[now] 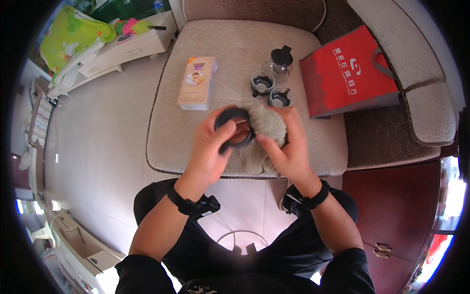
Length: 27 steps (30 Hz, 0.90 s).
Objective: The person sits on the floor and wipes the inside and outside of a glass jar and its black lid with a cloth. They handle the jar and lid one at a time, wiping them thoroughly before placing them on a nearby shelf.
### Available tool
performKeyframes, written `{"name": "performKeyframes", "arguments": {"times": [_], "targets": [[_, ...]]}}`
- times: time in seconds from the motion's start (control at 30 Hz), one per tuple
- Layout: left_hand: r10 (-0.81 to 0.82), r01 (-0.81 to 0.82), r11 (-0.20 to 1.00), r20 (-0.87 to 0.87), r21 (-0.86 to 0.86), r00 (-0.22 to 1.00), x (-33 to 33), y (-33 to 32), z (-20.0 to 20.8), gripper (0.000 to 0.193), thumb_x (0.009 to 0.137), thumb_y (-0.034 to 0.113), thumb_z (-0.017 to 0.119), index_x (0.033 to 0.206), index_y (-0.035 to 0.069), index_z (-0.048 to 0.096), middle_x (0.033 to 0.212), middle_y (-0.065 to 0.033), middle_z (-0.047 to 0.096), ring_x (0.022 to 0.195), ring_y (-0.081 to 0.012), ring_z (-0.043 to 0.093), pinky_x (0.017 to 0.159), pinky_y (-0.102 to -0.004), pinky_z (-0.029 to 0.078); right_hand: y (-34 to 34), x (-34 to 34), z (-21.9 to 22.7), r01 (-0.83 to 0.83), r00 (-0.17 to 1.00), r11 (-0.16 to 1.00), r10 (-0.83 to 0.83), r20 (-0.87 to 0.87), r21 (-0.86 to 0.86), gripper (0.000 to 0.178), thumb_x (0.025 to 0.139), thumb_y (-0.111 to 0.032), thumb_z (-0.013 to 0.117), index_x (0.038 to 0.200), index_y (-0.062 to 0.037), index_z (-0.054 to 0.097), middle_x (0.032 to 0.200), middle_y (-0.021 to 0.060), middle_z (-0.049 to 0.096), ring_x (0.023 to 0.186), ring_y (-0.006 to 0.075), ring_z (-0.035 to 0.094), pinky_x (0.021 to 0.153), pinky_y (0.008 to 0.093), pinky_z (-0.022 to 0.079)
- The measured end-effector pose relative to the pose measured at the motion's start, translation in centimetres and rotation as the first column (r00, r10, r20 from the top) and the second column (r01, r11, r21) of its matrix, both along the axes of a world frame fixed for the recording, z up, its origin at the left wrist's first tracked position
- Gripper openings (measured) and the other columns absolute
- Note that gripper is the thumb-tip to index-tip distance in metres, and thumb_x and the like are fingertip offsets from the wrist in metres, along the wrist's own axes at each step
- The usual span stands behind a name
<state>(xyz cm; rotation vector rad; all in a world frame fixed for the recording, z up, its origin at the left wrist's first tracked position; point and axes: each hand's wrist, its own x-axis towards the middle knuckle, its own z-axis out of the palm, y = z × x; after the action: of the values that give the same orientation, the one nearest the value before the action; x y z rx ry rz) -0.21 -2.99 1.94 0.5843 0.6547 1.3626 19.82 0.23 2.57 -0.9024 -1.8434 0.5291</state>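
Over the front of the sofa seat, my left hand (211, 147) grips a round black-rimmed piece (227, 116); its middle looks reddish-brown and motion blurs it, so its exact kind is unclear. Bunched in my right hand (289, 149) is a fuzzy grey-beige cloth (267, 125), pressed against the right side of that piece, with loose folds hanging below. Just beyond my hands stand two small glass cups with black holders, a left cup (263, 84) and a right cup (280, 97). Behind them is a glass teapot (279, 66) with a black lid.
A box (197, 83) in cream and orange lies on the seat (169, 132) to the left. At the right a red and grey bag (350, 73) leans by the armrest (416, 68). A dark red cabinet (391, 210) stands at lower right, a white drawer unit (127, 51) at far left.
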Motion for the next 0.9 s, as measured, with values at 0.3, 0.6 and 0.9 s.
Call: {"name": "performKeyframes", "arguments": {"times": [0.3, 0.6, 0.9], "targets": [[-0.075, 0.098, 0.971, -0.112, 0.217, 0.991, 0.8, 0.5, -1.0, 0.051, 0.104, 0.011, 0.067, 0.152, 0.0, 0.054, 0.163, -0.0149, 0.049, 0.151, -0.0265, 0.047, 0.125, -0.0482, 0.038, -0.5, -1.4, -0.2, -0.014, 0.941, 0.901, -0.135, -0.31, -0.434, 0.043, 0.09, -0.012, 0.079, 0.126, 0.002, 0.062, 0.118, 0.0208, 0.065, 0.102, 0.0354, 0.069, 0.091, 0.039, 0.054], [0.1, -0.095, 0.994, -0.105, 0.051, 0.989, 0.8, 1.0, -0.9, 0.029, 0.109, 0.016, 0.065, 0.132, -0.001, 0.069, 0.131, -0.0102, 0.074, 0.113, -0.0116, 0.068, 0.095, -0.0288, 0.056, -2.0, -1.9, 1.0, 0.006, 0.991, 0.999, -0.013, 0.131, 0.052, 0.058, 0.078, -0.018, 0.083, 0.133, -0.0115, 0.067, 0.122, 0.017, 0.061, 0.099, 0.0395, 0.07, 0.077, 0.0463, 0.061], [0.029, -0.008, 0.995, -0.207, 0.103, 0.978, 0.4, -0.1, -1.0, 0.036, 0.11, 0.028, 0.064, 0.133, 0.001, 0.067, 0.13, -0.0106, 0.074, 0.119, -0.0178, 0.068, 0.104, -0.0376, 0.053, -1.3, -0.7, 0.9, 0.022, 0.998, 0.99, -0.029, 0.048, 0.138, 0.052, 0.073, -0.018, 0.079, 0.123, -0.0066, 0.071, 0.118, 0.0183, 0.061, 0.098, 0.0381, 0.069, 0.078, 0.0453, 0.06]]}}
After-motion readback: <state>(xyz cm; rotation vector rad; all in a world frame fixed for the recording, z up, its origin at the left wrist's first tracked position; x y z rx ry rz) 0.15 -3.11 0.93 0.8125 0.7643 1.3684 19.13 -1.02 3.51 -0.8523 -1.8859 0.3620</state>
